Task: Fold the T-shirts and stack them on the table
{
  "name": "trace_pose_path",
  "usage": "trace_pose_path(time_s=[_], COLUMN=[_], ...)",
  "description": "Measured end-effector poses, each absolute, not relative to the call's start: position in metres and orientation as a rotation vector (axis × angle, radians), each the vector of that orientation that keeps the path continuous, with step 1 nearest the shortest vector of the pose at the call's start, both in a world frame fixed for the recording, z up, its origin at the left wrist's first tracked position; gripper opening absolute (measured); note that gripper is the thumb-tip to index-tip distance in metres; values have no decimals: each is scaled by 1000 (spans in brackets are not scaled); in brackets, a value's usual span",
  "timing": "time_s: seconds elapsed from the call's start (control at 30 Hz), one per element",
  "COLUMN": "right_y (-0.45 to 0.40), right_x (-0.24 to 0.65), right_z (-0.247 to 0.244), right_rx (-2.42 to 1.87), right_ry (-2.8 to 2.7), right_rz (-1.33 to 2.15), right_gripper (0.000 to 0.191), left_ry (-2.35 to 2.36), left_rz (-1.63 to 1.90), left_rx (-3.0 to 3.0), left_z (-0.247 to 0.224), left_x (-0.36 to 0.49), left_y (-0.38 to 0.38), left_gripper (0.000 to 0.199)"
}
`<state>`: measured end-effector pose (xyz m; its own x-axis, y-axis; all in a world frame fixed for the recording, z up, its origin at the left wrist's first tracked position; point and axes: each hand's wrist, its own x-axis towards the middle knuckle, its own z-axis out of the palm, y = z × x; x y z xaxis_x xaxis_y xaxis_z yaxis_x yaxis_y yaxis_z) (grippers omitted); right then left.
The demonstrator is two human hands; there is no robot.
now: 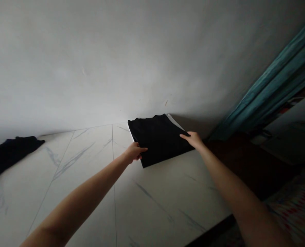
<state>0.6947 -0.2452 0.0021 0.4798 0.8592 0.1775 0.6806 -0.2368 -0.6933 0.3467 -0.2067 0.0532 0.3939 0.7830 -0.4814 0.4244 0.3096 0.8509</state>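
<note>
Now: folded blk cloth (159,137) between hands; L hand (133,153) gripping edge, R hand (192,140) flat on edge.

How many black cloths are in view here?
2. A folded cloth sits between the left hand and right hand, at the far edge of the marble surface; a rumpled cloth lies at that surface's left edge, running out of frame.

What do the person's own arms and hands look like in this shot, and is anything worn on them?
The bare, slender left hand and bare, slender right hand show no gloves, rings or bracelets. The bare left forearm and bare right forearm show no sleeves, watch, cables or markings as far as the bottom edge of the view.
</note>
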Motion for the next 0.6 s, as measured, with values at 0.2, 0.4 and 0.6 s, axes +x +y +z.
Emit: trace_pose_path(time_s=[0.2,0.4,0.6], right_y=[-257,-254,-260], right_x=[690,693,687], right_z=[-22,-24,-26], right_rx=[-2138,-2122,-2211], right_ry=[-1272,-1227,-1244], right_rz=[245,277,164], right_gripper=[33,41,48], left_ry=[1362,1395,1335], left_rz=[425,492,522], left_rx=[1311,1352,1372], left_z=[25,20,18], left_x=[347,342,335], left_y=[-236,-250,-257], left_gripper=[40,48,43])
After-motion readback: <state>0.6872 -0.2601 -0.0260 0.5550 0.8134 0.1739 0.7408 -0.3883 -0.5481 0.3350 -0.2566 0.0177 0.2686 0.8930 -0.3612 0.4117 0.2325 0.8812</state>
